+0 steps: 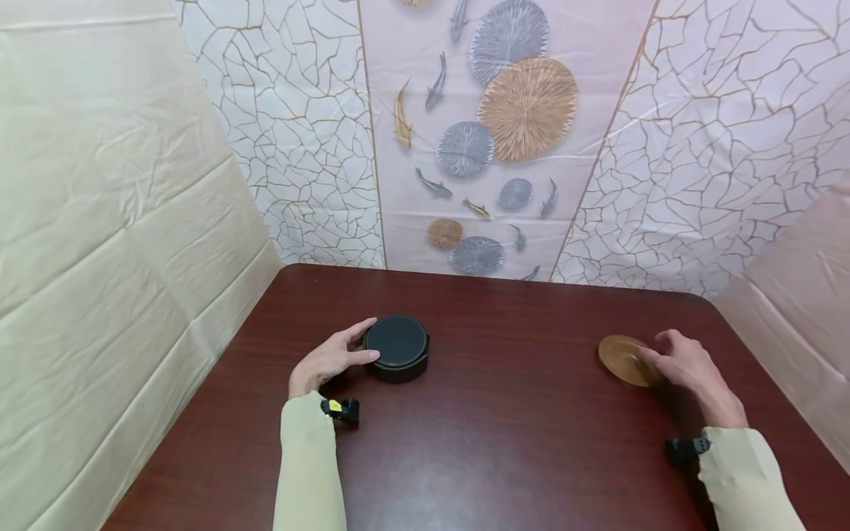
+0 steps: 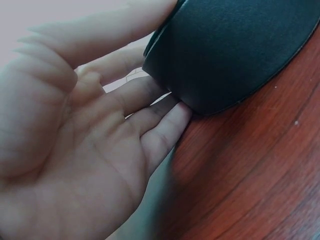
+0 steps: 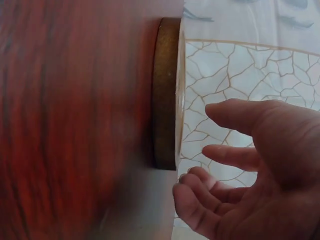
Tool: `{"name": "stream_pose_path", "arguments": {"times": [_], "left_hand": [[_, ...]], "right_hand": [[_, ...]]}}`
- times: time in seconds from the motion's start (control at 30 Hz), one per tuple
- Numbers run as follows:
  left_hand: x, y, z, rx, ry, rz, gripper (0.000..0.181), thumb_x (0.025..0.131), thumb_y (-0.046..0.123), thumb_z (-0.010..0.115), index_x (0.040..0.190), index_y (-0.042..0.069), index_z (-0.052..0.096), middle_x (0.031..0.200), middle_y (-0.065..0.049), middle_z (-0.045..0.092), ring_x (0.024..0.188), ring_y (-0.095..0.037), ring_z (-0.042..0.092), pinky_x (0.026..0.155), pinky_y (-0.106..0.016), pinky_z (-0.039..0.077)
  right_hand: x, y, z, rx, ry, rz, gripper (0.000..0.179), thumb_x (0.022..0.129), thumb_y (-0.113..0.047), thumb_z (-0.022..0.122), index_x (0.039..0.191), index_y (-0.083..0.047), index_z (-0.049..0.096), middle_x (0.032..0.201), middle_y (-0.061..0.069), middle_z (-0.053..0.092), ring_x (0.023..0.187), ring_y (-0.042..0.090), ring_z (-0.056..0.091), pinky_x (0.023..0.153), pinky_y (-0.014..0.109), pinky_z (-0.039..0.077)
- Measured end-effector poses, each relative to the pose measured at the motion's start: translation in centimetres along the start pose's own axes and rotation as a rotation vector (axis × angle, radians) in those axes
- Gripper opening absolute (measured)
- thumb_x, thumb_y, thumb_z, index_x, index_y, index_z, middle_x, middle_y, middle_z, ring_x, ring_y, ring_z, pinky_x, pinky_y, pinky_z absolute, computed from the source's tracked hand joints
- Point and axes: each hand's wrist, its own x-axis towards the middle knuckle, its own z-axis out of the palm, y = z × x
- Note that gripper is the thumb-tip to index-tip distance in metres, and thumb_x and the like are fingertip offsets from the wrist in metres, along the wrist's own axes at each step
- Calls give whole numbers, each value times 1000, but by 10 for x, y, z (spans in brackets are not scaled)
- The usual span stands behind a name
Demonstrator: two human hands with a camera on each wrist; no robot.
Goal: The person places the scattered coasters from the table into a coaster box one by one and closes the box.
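A black round case (image 1: 396, 348) with a flat lid-like top stands on the table, left of the middle. My left hand (image 1: 334, 359) grips its left side, thumb at the near edge and forefinger at the far edge. The left wrist view shows the other fingers reaching low against the dark curved wall (image 2: 220, 60). At the right lies a flat, round, gold-brown disc (image 1: 623, 359). Just to its right hovers my right hand (image 1: 690, 369), fingers loosely bent. Seen from the right wrist, the disc's thick rim (image 3: 166, 95) is apart from the fingertips, and the hand holds nothing.
Both things are on a dark red-brown wooden table (image 1: 505, 442). A patterned cloth (image 1: 319, 133) hangs behind its far edge. Cream cloth walls (image 1: 119, 243) stand along the left and right sides. A dark wrist camera (image 1: 348, 410) sits on the left wrist.
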Motion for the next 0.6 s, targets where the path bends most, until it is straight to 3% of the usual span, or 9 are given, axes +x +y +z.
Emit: {"name": "stream_pose_path", "arguments": {"times": [0.23,0.47,0.6], "left_hand": [[0,0,0,0,4,-4,79,89,27,72,155,25,29,156,-5,39,141,-25,42,114,-46,36],[0,0,0,11,3,1,79,89,28,72,155,25,29,155,-5,39,140,-25,44,114,-45,35],[0,0,0,20,4,0,79,89,28,72,155,26,29,155,-4,40,138,-24,45,113,-45,36]], "right_hand": [[-1,4,2,15,-119,29,76,94,-51,57,123,18,42,102,32,57,75,27,59,58,33,50],[0,7,2,27,-175,64,79,95,-53,56,125,18,38,112,43,46,85,37,59,57,36,55],[1,9,1,35,-176,80,74,94,-54,56,117,15,41,102,36,50,83,35,58,56,36,55]]}}
